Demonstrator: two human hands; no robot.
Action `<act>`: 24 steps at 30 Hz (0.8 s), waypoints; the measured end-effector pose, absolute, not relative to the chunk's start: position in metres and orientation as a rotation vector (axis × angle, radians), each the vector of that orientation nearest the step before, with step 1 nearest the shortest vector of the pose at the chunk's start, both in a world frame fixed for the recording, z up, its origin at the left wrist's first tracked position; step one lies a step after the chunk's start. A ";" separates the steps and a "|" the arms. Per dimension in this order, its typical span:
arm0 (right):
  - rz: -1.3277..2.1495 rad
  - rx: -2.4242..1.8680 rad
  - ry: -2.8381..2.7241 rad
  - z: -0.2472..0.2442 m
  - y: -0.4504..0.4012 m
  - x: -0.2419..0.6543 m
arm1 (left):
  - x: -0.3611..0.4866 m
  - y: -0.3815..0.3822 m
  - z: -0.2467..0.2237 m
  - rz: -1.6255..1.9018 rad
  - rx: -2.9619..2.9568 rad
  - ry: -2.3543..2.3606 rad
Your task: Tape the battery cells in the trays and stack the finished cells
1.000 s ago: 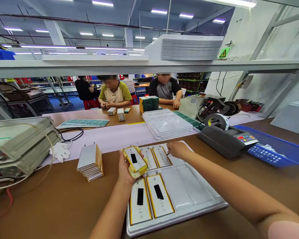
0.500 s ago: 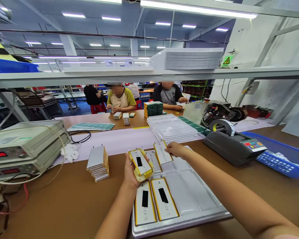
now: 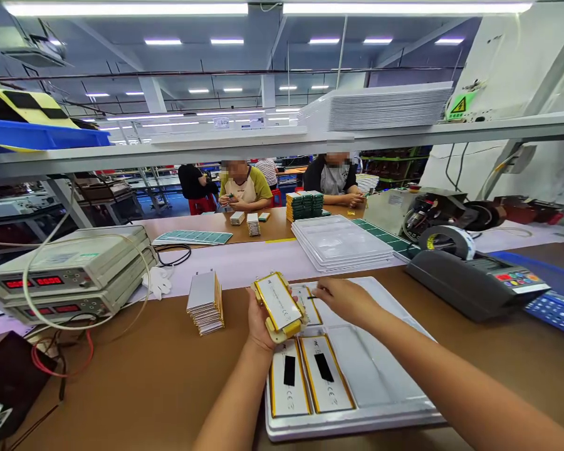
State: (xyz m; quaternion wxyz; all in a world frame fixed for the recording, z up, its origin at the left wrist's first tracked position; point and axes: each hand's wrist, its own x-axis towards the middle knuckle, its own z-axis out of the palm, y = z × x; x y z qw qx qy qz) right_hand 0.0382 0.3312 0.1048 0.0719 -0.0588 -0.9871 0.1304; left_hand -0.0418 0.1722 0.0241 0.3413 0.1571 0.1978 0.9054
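My left hand (image 3: 259, 322) grips a yellow holder (image 3: 289, 331) from below, and a white battery cell (image 3: 278, 300) with yellow edges lies tilted on it. No black patch shows on this cell. To its right, my right hand (image 3: 345, 300) is closed in a pinch, with a thin black strip (image 3: 313, 297) at its fingertips, over the far part of a white plastic tray (image 3: 380, 360). Two cells with black patches, a left one (image 3: 289, 385) and a right one (image 3: 328, 379), lie side by side in the near slots. Another cell (image 3: 311, 307) sits behind the holder, partly hidden.
A stack of cells (image 3: 205, 304) stands left of the tray. Further left are bench meters (image 3: 61, 269) with cables. Stacked white trays (image 3: 341, 241) lie behind; a tape dispenser (image 3: 474, 282) stands right. Two people sit across the bench, beneath an overhead shelf (image 3: 207, 153).
The cell in my right hand has left it, and a thin black strip shows there instead. The cell on the holder now shows no black patch. The view has turned slightly left.
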 end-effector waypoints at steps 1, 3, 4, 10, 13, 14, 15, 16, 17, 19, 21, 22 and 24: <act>0.383 -0.212 -3.029 0.099 0.341 0.046 | -0.042 0.173 0.024 2.382 0.412 0.521; 0.360 -0.225 -3.149 0.082 0.356 0.061 | -0.042 0.175 0.022 2.418 0.405 0.550; 0.348 -0.208 -3.190 0.074 0.360 0.068 | -0.042 0.176 0.022 2.424 0.384 0.579; 0.187 -0.080 -3.213 0.043 0.353 0.090 | -0.045 0.183 0.021 2.464 0.209 0.776; 0.332 -0.113 -3.182 0.040 0.345 0.089 | -0.047 0.182 0.023 2.546 0.090 0.794; 0.471 -0.138 -3.181 0.039 0.341 0.087 | -0.047 0.182 0.024 2.559 0.051 0.796; 0.634 -0.163 -3.173 0.039 0.337 0.085 | -0.048 0.181 0.024 2.565 0.024 0.801; 0.793 -0.178 -3.152 0.039 0.333 0.083 | -0.049 0.181 0.024 2.566 0.013 0.805; 0.929 -0.179 -3.122 0.039 0.329 0.080 | -0.050 0.181 0.024 2.565 0.016 0.809; 1.124 -0.178 -3.050 0.039 0.324 0.076 | -0.051 0.181 0.023 2.560 0.051 0.810; 1.343 -0.202 -2.976 0.039 0.327 0.073 | -0.050 0.181 0.025 2.573 0.088 0.804; 1.505 -0.229 -2.938 0.039 0.332 0.072 | -0.048 0.180 0.027 2.583 0.097 0.802; 1.849 -0.311 -2.812 0.038 0.349 0.073 | -0.044 0.175 0.037 2.579 0.107 0.816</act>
